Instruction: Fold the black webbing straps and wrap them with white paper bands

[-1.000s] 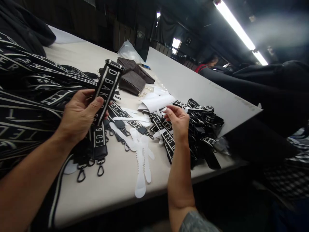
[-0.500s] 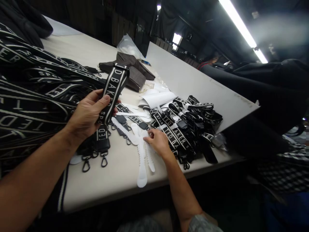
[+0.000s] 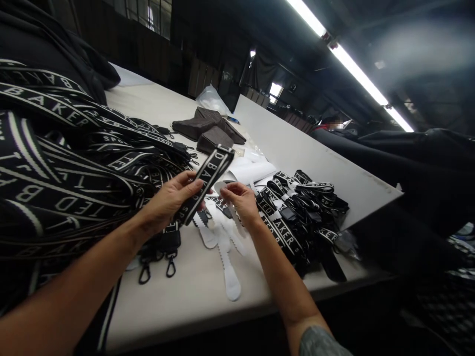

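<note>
My left hand is closed around a folded black-and-white lettered webbing strap, holding it up at a tilt over the table. Just right of it, my right hand pinches a white toothed paper band by its rounded end, close to the strap. More white toothed bands lie fanned out on the table below both hands. Black metal snap hooks hang at strap ends below my left hand.
Loose lettered straps are heaped at the left. Bundled, banded straps lie at the right against an upright white board. Dark brown pouches and a clear plastic bag sit farther back. A person is in the far background.
My right hand has lifted a white band off the table and brought it up beside the strap. My left hand has tilted the folded strap to the right.
</note>
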`<state>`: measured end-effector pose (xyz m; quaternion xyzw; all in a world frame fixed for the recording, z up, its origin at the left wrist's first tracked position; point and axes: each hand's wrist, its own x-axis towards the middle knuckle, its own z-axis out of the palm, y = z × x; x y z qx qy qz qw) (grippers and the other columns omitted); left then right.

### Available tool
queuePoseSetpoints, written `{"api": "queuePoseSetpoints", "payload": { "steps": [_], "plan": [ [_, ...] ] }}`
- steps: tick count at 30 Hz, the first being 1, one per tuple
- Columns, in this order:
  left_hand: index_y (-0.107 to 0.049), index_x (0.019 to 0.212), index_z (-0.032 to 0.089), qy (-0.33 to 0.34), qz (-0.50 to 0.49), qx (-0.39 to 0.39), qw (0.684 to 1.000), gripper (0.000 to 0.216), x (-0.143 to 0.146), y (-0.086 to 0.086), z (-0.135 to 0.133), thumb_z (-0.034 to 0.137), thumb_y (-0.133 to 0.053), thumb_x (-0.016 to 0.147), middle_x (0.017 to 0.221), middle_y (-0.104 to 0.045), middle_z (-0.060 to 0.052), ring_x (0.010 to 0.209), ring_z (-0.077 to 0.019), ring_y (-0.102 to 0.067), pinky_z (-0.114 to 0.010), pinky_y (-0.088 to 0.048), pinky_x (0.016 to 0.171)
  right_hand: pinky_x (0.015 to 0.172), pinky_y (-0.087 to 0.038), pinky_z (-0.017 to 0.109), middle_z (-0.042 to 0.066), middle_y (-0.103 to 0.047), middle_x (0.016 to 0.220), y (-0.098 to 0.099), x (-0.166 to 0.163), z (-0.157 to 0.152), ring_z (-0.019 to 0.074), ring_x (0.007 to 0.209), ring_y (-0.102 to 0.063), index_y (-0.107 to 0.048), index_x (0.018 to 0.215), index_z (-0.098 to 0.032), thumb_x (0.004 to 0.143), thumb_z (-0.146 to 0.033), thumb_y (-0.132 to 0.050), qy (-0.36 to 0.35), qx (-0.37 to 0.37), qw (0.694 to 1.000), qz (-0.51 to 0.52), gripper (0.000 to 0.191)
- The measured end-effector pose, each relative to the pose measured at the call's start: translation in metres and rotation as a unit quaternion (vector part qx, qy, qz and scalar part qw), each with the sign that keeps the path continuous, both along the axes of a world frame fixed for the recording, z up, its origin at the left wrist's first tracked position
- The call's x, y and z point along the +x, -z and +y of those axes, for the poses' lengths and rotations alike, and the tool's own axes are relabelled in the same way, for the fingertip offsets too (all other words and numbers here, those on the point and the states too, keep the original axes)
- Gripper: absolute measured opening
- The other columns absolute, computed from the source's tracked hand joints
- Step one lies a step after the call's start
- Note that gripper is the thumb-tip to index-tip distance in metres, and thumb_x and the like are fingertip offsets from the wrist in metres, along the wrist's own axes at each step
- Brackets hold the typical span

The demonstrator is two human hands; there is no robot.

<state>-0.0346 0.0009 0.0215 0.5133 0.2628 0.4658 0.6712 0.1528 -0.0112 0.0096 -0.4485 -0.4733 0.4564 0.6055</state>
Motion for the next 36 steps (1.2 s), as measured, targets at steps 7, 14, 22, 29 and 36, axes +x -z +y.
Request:
{"api": "queuePoseSetpoints", "payload": {
  "steps": [7,14,22,29,36],
  "plan": [
    [-0.035,0.142,0.021,0.022,0.077,-0.045,0.996,0.075,0.013,0.015,-0.004,0.037,-0.074,0.080,0.092,-0.068,-0.007,0.055,-0.0137,-0.064,-0.023,-0.053,0.049,0.064,-0.052,0.032,0.002,-0.066,0.066,0.018,-0.025,0.013,0.0213,0.073,-0.063,-0.061,0.065,-0.017,0.050,-0.036,-0.089,-0.016,-0.032,0.992,0.125,0.037],
    [-0.060,0.124,0.021,0.044,0.089,-0.052,0.994,0.051,0.015,0.019,-0.008,0.039,-0.076,0.079,0.082,-0.068,-0.003,0.055,-0.0111,-0.062,-0.017,-0.049,0.046,0.070,-0.052,0.027,0.001,-0.070,0.086,0.015,-0.018,-0.004,0.0155,0.078,-0.062,-0.063,0.089,-0.018,0.050,-0.026,-0.091,0.031,0.021,0.988,0.148,0.049],
    [-0.060,0.109,0.018,-0.030,0.080,-0.020,0.996,0.042,0.011,0.015,-0.006,0.042,-0.075,0.078,0.073,-0.066,-0.001,0.053,-0.0115,-0.059,-0.016,-0.045,0.042,0.049,-0.043,0.021,0.004,-0.067,0.068,0.011,-0.006,-0.004,0.0093,0.053,-0.056,-0.070,0.080,-0.012,0.061,-0.044,-0.085,-0.150,-0.099,0.978,0.104,0.040],
    [-0.061,0.098,0.016,0.034,0.127,-0.036,0.991,0.036,0.012,0.017,-0.009,0.042,-0.074,0.078,0.087,-0.069,-0.005,0.054,-0.0104,-0.060,-0.018,-0.048,0.046,0.042,-0.035,0.018,-0.002,-0.058,0.052,0.012,-0.005,-0.002,0.0067,0.045,-0.045,-0.068,0.057,-0.014,0.070,-0.019,-0.063,-0.124,-0.004,0.992,-0.019,0.015],
    [-0.065,0.099,0.012,-0.051,0.199,-0.021,0.978,0.047,0.009,0.012,-0.005,0.049,-0.077,0.073,0.061,-0.065,-0.003,0.049,-0.0121,-0.056,-0.017,-0.041,0.041,0.049,-0.041,0.017,0.000,-0.064,0.064,0.020,-0.007,0.000,0.0064,0.052,-0.052,-0.073,0.074,-0.013,0.071,-0.020,-0.068,-0.150,-0.059,0.987,0.018,0.009]
  ]
}}
